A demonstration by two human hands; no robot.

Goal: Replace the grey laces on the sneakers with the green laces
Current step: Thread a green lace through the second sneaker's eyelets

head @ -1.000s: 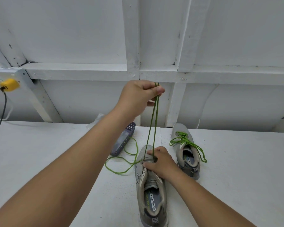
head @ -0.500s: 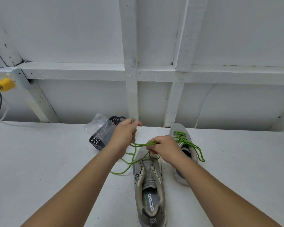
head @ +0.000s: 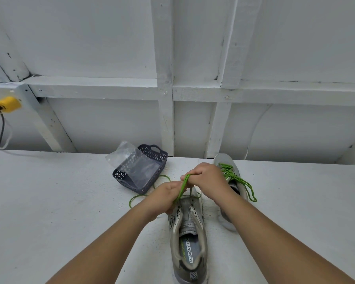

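A green lace (head: 184, 184) is pinched between both hands above the toe of the near sneaker (head: 188, 238). The left hand (head: 166, 196) is curled round the lace lower down; the right hand (head: 206, 178) is closed on its upper loop, the two hands almost touching. Below the grip the lace runs down into the front eyelets; left of the grip its slack is laid in a loose curve on the white table (head: 49, 212).

Counted: two grey sneakers, one green lace in the grip, one more green lace already threaded in the far sneaker (head: 232, 181), which lies just right of and beyond the right hand. One dark perforated basket (head: 152, 160) holding one clear plastic bag (head: 125, 154) is set beyond and left of the grip, close to the slack lace.

Bare tabletop is seen on both sides of the forearms. The table's far edge, against the white framed wall (head: 111, 48), is met just beyond the basket and the far sneaker.
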